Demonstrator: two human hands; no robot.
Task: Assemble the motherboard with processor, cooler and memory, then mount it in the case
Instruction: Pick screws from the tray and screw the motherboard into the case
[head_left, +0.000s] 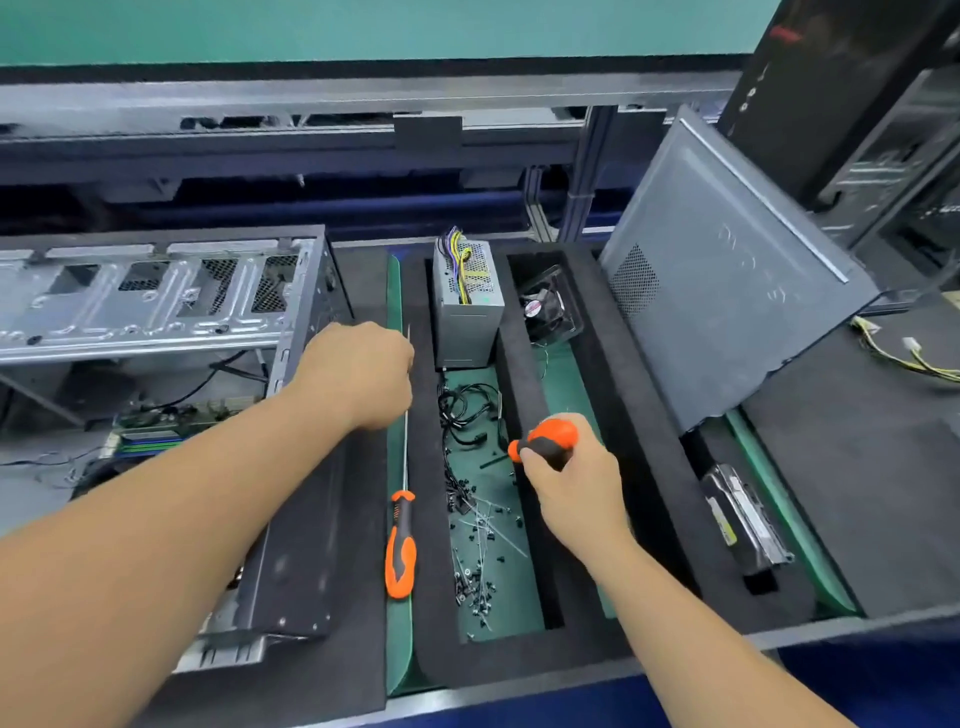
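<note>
The open computer case (156, 306) lies on its side at the left, and the motherboard (156, 421) shows inside it, partly hidden by my left arm. My left hand (358, 374) hovers with curled fingers over the shaft of a long orange-handled screwdriver (401, 545) that lies in a foam slot; whether it holds anything is not visible. My right hand (571, 483) grips a short orange-and-black screwdriver (545, 439) above the tray of loose screws (478, 566) and black cables (465, 410).
A power supply (467, 301) with coloured wires stands in the foam tray (431, 654), a small fan (548, 312) beside it. The case side panel (727, 280) leans at the right. A drive (745, 519) lies in a right slot. More wires (909, 358) lie far right.
</note>
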